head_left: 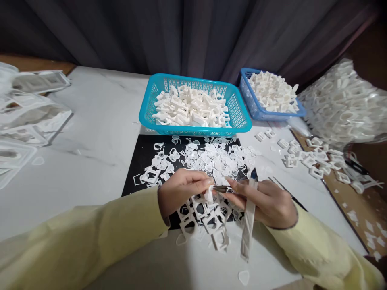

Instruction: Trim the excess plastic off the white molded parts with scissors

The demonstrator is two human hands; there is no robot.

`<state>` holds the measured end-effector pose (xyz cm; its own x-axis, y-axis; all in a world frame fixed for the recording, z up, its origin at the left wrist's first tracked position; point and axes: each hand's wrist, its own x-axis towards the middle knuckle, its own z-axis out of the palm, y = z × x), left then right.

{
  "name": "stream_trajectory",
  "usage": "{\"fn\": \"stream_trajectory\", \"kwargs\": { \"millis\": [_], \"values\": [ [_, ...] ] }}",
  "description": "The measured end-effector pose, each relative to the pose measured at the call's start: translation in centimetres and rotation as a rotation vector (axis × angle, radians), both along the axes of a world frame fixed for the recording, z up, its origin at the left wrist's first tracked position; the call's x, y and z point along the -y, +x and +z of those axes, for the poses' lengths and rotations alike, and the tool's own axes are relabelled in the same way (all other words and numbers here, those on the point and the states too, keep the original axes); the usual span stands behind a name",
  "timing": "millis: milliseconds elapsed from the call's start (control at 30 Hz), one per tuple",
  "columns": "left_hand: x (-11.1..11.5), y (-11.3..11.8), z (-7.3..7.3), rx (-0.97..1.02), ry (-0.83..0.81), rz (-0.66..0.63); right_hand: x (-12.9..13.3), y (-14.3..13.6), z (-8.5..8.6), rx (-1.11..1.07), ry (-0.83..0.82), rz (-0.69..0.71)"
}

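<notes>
L hand (187,187) curled, pinching white part (209,195) over mat (141,155), R hand (267,199) closed round metal tool (222,188) at part's 3 o'clock; slip cld nick L hand, tip being v. close.

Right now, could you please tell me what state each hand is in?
Left hand: closed, holding a small white piece.
Right hand: closed, holding a metal-tipped tool and a blue-ended pale stick.

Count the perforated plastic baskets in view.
2. The teal basket stands just beyond the black mat; the blue basket stands to its right, by the clear plastic bag. Any behind that bag would be hidden.
</notes>
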<state>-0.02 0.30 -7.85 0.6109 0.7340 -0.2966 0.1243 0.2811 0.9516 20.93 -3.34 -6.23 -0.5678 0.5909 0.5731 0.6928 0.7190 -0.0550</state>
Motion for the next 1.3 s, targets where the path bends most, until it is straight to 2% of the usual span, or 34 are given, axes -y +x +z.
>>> {"fn": "stream_trajectory", "kwargs": {
  "millis": [300,1300],
  "values": [
    [-0.10,0.00,0.23,-0.069,0.073,-0.004,0.26,-0.18,-0.01,0.041,0.037,-0.007],
    [-0.09,-0.01,-0.14,-0.098,0.095,0.012,0.43,-0.26,-0.15,0.044,0.059,0.005]
  ]
}}
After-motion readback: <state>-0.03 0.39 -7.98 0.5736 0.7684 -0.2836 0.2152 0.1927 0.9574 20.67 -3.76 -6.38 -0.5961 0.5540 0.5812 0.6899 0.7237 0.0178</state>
